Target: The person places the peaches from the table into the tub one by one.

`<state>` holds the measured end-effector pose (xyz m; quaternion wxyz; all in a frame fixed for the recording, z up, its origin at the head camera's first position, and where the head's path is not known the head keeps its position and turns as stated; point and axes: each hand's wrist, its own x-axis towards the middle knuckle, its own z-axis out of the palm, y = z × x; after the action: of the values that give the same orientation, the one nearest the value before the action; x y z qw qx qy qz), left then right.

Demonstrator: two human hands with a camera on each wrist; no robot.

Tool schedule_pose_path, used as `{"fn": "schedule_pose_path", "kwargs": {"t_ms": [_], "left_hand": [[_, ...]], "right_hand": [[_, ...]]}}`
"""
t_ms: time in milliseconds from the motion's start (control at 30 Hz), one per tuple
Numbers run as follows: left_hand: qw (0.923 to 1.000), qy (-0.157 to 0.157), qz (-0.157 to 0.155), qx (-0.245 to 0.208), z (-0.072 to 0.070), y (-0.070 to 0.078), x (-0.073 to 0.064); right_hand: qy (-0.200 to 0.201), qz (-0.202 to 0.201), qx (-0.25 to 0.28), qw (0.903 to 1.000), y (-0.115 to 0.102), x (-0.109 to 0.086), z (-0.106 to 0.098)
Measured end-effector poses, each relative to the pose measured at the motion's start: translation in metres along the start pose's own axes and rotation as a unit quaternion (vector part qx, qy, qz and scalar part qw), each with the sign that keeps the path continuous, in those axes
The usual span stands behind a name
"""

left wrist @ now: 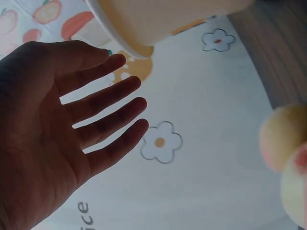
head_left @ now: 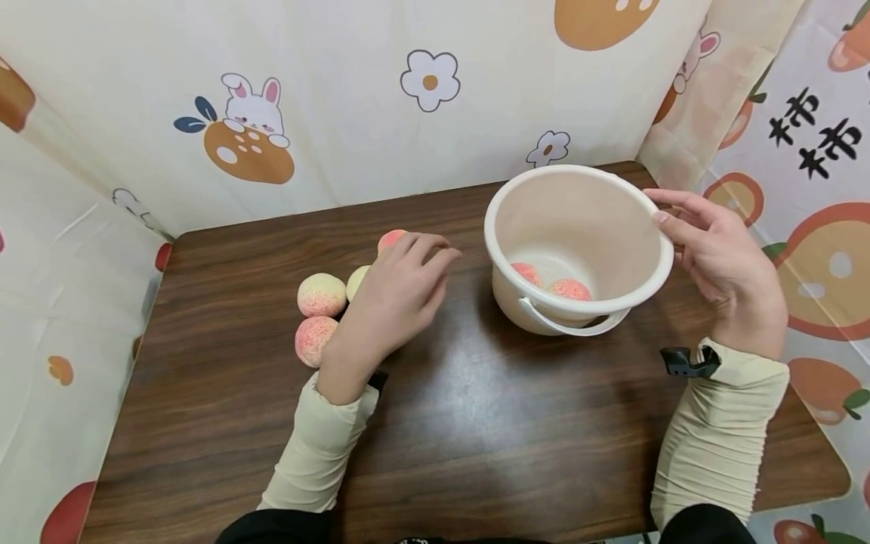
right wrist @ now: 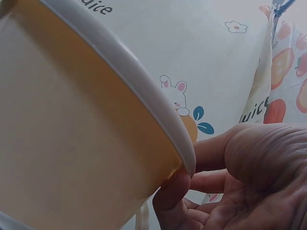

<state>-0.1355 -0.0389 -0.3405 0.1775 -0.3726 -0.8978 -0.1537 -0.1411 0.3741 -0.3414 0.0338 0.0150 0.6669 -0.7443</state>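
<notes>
My right hand pinches the rim of a cream plastic bucket on its right side, thumb and fingers on either side of the edge. The same grip shows in the right wrist view, close to the bucket wall. Inside the bucket lie two pink peaches. Left of the bucket, my left hand hovers with loosely bent fingers and nothing in them. Several yellow-and-pink peaches sit on the table beside that hand, which partly hides a yellow one and a pink one.
The bucket's white handle hangs down at its front. A dark wood-grain table carries everything. Cloth curtains printed with rabbits, flowers and fruit rise behind the table and along both sides.
</notes>
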Motion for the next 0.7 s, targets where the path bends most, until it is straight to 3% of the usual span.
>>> {"fn": "schedule_pose_path", "kwargs": {"t_ms": [400,700], "left_hand": [[0.9978,-0.032,-0.044,0.037,0.005,-0.011,-0.033],[0.9898,-0.094,-0.1,0.039,0.015,-0.028,-0.071]], "right_hand": [[-0.001,-0.005,-0.005,1.0,-0.004,0.002,0.0],[-0.003,0.009,0.004,0.9999,0.0,0.001,-0.001]]}}
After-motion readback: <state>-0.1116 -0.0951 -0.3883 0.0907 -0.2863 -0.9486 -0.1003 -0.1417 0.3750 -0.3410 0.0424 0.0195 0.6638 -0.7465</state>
